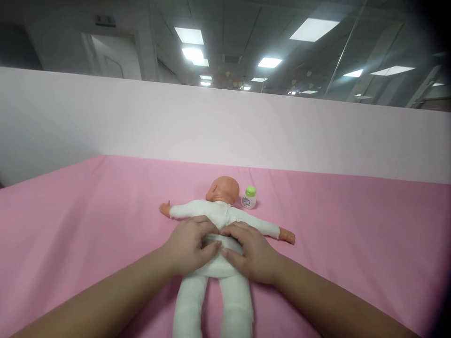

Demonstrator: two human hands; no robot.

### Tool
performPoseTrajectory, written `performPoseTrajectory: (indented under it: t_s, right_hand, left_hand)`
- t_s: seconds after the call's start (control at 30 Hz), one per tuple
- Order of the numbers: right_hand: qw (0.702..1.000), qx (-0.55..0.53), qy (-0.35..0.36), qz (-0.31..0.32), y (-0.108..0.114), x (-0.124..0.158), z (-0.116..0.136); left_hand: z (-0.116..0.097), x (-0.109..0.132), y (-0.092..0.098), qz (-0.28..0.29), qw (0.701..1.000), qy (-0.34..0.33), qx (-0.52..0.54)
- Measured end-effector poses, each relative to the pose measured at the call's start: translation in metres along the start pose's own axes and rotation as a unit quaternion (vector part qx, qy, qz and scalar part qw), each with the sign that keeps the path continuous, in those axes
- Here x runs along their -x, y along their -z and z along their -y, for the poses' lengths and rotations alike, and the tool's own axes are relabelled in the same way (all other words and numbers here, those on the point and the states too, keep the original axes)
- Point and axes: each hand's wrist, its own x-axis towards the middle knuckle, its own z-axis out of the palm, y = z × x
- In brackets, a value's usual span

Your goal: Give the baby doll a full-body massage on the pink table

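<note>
A doll [222, 266] in white cloth lies on the bench [338, 220], roughly midway across it, with the back of its head [227, 188] facing up. The head lies toward the far edge and the legs [237, 305] run toward the near edge, where the view cuts them off. One arm [190, 209] stretches toward the left edge, the other [259, 222] out toward the right side, slightly nearer the near edge.

The left grip [194, 245], a bare hand, rests on the doll's lower back on the side toward the left edge. Its fingers curve over the white cloth, the thumb is spread away from them, and the grip is relaxed rather than clenched. The right grip [248, 249] rests opposite in the same loose way, thumb apart from the fingers. The fingertips of both come close together over the middle of the back.

Just beside the head, near the far edge, a small clear bottle [249, 201] with a green cap [251, 190] stands upright; its label is too small to read. Pink cloth covers the bench, and a white panel [225, 126] rises behind the far edge.
</note>
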Motion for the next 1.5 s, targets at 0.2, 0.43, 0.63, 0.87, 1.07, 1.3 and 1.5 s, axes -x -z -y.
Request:
performPoseTrajectory:
  t_s: [0.2, 0.43, 0.63, 0.87, 1.07, 1.3, 1.5]
  right_hand:
    - [0.999, -0.049, -0.003, 0.000, -0.001, -0.002, -0.001]
    - [0.992, 0.035, 0.055, -0.108, -0.011, 0.003, -0.008]
    - [0.995, 0.065, 0.047, -0.053, -0.010, 0.002, -0.010]
    - [0.991, 0.078, 0.059, -0.096, -0.014, 0.003, -0.012]
    - [0.990, 0.108, 0.036, -0.084, -0.016, 0.003, -0.015]
    - [0.991, 0.114, 0.031, -0.062, -0.015, 0.003, -0.017]
    - [0.990, 0.121, 0.023, -0.068, -0.018, 0.003, -0.019]
  left_hand:
    - [0.005, -0.001, -0.004, -0.021, 0.998, 0.045, 0.033]
    - [0.002, 0.005, -0.013, -0.092, 0.988, -0.091, -0.082]
    - [0.003, 0.003, -0.012, -0.042, 0.993, -0.059, -0.096]
    - [0.003, 0.005, -0.013, -0.067, 0.986, -0.082, -0.132]
    - [0.002, 0.004, -0.012, -0.048, 0.983, -0.068, -0.163]
    - [0.002, 0.003, -0.011, -0.029, 0.981, -0.056, -0.181]
    - [0.011, 0.004, -0.016, -0.029, 0.975, -0.058, -0.210]
